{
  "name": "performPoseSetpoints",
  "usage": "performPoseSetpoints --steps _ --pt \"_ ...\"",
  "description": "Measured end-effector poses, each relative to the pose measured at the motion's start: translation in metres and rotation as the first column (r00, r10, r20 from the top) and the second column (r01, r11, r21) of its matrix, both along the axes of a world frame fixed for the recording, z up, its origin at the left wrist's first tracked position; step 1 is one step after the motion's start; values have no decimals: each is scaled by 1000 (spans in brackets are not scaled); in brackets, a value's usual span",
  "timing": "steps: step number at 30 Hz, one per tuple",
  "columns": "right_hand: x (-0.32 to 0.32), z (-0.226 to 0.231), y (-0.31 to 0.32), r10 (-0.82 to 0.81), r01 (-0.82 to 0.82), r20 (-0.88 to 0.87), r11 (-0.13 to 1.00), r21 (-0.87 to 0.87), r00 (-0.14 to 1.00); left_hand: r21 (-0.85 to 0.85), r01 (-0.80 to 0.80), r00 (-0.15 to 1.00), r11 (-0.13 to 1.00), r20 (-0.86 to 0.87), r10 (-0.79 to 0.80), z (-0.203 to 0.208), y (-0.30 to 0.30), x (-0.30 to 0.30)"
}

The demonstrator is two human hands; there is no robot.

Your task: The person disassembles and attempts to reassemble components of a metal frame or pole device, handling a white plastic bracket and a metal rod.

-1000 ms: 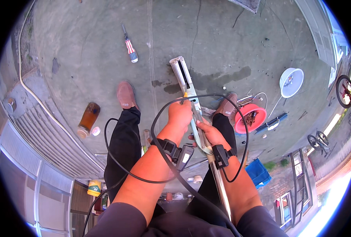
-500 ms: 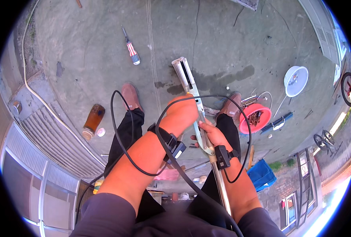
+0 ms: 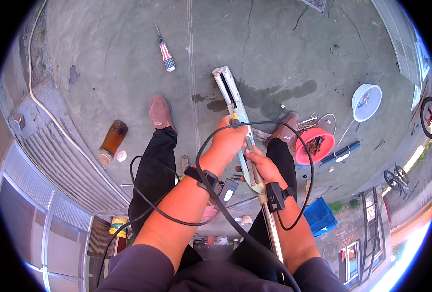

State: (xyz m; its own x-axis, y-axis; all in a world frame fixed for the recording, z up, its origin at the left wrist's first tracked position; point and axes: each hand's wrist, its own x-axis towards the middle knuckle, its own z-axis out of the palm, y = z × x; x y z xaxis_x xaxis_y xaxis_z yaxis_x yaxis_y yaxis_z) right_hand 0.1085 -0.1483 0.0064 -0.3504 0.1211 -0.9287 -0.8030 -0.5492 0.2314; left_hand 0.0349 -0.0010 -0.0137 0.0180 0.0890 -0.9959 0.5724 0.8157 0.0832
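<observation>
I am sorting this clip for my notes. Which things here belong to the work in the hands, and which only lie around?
In hand:
- left hand and right hand gripping the long metal channel

Lying about:
- screwdriver
- brown bottle
- red bowl
- white bowl
- blue crate

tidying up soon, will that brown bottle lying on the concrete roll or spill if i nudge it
The brown bottle lies on its side, so a nudge would probably roll it. Its white cap seems to lie beside the mouth, so any contents could leak. It looks like glass, likely breakable on concrete.
</observation>
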Motion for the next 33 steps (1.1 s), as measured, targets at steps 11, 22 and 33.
performPoseSetpoints --steps 11,22,33 --pt "-1 4 0 -50 49 19 998 41 999 -455 -871 291 185 -174 941 5 -17 -20" --pt "-7 -1 -5 65 -67 22 996 56 998 -2 -181 978 984 -111 179 6 -25 -25" --pt "-3 15 -5 157 -157 -8 987 32 988 157 471 882 868 -73 -466 38 6 -39"
